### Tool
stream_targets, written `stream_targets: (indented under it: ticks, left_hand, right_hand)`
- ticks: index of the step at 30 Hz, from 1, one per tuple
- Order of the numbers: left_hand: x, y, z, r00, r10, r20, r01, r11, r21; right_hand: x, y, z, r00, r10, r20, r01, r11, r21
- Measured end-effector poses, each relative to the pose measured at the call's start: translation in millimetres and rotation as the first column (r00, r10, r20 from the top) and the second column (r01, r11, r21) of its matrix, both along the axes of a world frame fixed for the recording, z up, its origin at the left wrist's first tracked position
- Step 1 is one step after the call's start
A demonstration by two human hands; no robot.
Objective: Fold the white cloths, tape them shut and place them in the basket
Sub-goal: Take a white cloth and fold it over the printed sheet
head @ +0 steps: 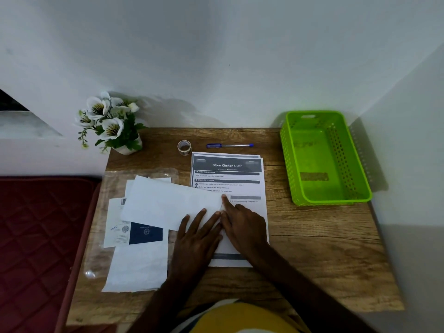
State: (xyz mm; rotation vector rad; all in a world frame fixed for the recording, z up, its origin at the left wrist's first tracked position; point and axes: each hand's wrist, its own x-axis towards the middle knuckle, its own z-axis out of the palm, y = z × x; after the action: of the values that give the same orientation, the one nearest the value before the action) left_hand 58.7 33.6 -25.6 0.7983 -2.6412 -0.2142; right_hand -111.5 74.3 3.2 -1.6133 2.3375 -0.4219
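Note:
A white cloth [168,203], folded into a long strip, lies slanted across the middle of the wooden table. My left hand [199,236] presses flat on its near right part with straight fingers. Beside it, my right hand [242,224] rests on the strip's right end, the index finger stretched to its corner. A second white cloth [139,267] lies flat at the front left. A small roll of clear tape [184,147] stands at the back of the table. The green plastic basket [355,164] sits at the back right with nothing in it.
A printed instruction sheet [240,174] lies under the cloth's right end. A blue pen [229,145] lies behind it. A clear plastic bag with a blue card [145,233] lies at the left. A flower pot [113,126] stands at the back left corner. A red mattress [36,236] borders the table's left.

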Motion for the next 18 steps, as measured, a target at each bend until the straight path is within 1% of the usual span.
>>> stream_targets:
  ticks: [2, 7, 9, 11, 12, 14, 16, 18]
  left_hand:
    - [0, 1, 0, 1.000, 0.004, -0.005, -0.004, 1.000, 0.008]
    - [1, 2, -2, 1.000, 0.014, -0.027, -0.013, 0.999, 0.047]
    - [1, 2, -2, 0.999, 0.027, -0.026, -0.025, 0.997, 0.067]
    - [1, 1, -3, 0.999, 0.029, -0.023, -0.027, 0.997, 0.071]
    - [0, 1, -2, 0.999, 0.028, -0.024, -0.027, 0.997, 0.069]
    - [0, 1, -1, 0.999, 0.028, -0.031, -0.026, 0.998, 0.062]
    - [0, 1, -1, 0.999, 0.031, -0.038, -0.029, 0.998, 0.059]
    - [0, 2, 0, 0.999, 0.029, -0.038, -0.026, 0.998, 0.063]
  right_hand:
    - [1, -3, 1, 1.000, 0.000, -0.018, 0.001, 0.999, 0.049]
    - [4, 4, 1, 0.998, 0.047, -0.040, -0.044, 0.996, 0.078]
    - [1, 9, 2, 0.996, 0.085, -0.020, -0.083, 0.994, 0.064]
    - [0, 16, 3, 0.993, 0.113, -0.041, -0.112, 0.993, 0.033]
    - [0, 18, 3, 0.992, 0.111, -0.061, -0.110, 0.994, 0.022]
    - [1, 17, 4, 0.995, 0.093, -0.046, -0.091, 0.995, 0.034]
    - [2, 11, 6, 0.998, 0.064, -0.020, -0.062, 0.995, 0.072]
    - [2, 4, 6, 0.998, 0.046, -0.037, -0.042, 0.993, 0.110]
